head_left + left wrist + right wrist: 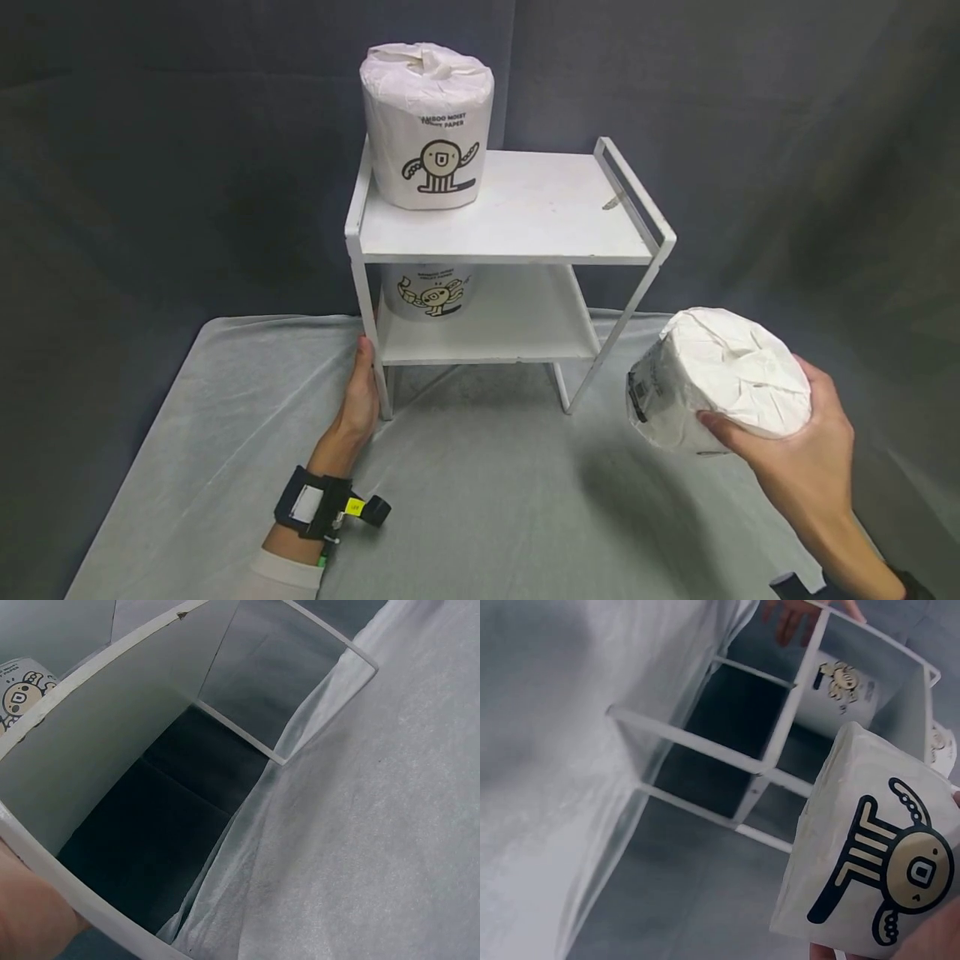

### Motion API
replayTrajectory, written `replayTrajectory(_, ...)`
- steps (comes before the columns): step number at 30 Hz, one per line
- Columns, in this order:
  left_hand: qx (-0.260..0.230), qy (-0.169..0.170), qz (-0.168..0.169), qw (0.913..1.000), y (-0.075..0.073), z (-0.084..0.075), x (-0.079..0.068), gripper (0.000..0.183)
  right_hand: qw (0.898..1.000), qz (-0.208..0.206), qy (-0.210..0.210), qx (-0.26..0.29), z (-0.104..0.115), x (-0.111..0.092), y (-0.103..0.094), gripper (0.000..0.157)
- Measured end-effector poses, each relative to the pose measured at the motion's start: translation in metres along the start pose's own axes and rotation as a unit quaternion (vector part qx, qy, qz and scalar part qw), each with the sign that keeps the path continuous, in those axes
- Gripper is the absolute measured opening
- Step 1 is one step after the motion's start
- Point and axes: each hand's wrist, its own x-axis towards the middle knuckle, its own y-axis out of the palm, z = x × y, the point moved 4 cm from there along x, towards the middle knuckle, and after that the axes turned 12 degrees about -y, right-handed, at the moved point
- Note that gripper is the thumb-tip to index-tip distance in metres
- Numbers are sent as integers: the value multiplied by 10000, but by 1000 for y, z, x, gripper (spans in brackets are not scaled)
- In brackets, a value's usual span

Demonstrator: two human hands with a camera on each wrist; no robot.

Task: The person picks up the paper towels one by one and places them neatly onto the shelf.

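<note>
My right hand (810, 450) grips a paper-wrapped toilet paper roll (738, 375), held tilted in the air to the right of a small white two-tier shelf rack (540, 208). In the right wrist view the roll (885, 847) shows a printed cartoon figure. Against the rack's left front leg rests my left hand (356, 400), its thumb pointing up; in the right wrist view its fingers (789, 626) look fairly straight beside the frame. A second wrapped roll (427, 125) stands upright on the top tier's left side. Another roll (431, 296) sits on the lower tier's left, partly hidden by the top board.
The rack stands toward the back of a table covered with a light grey cloth (480, 500). Dark grey fabric (750, 167) hangs behind it. Raised side rails (637, 200) bound the top tier, whose right part is bare white board.
</note>
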Motion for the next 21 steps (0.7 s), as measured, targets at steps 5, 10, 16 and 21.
replayTrajectory(5,58,-6,-15,10000,0,0,1,81,9992,4,-355,185,18,0,-6,101)
replayTrajectory(10,77,34,-4,10000,-1,1,1,81,9973,12,-650,328,36,1,-12,100)
replayTrajectory(16,67,56,-4,10000,0,0,1,81,9938,79,-976,523,61,5,-15,98)
replayTrajectory(21,47,8,-33,10000,0,0,1,81,9902,137,-1295,506,83,14,-19,101)
